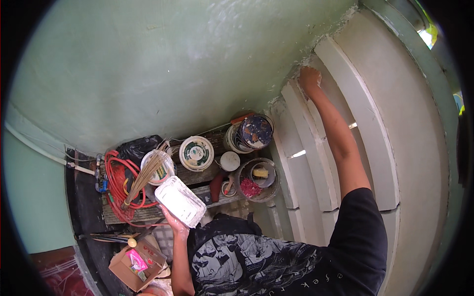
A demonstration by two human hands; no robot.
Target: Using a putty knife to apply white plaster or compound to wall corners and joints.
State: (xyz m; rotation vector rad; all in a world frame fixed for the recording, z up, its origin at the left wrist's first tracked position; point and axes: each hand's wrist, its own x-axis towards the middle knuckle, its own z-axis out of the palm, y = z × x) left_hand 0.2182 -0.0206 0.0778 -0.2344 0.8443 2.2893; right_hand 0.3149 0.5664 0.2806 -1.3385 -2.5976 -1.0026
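Observation:
My left hand (pixel 174 222) holds a white rectangular plastic tray (pixel 181 200) from below by its near end. White paste seems to coat the tray's inside, and there are white smears on the hand. My right arm stretches up to the far right. There my right hand (pixel 309 80) is closed against the joint where the green wall (pixel 163 64) meets the pale stair steps (pixel 353 84). White patches cover the joint around it. Whatever its fingers may hold is hidden.
Lidded buckets (pixel 196 154) and a paint-stained dark lid (pixel 256 131) stand below the wall on wooden planks (pixel 187 175). Nearby are a round tub (pixel 274 185) with a yellow sponge (pixel 260 172), a coiled red hose (pixel 116 185), a stick broom (pixel 145 177) and a cardboard box (pixel 129 274).

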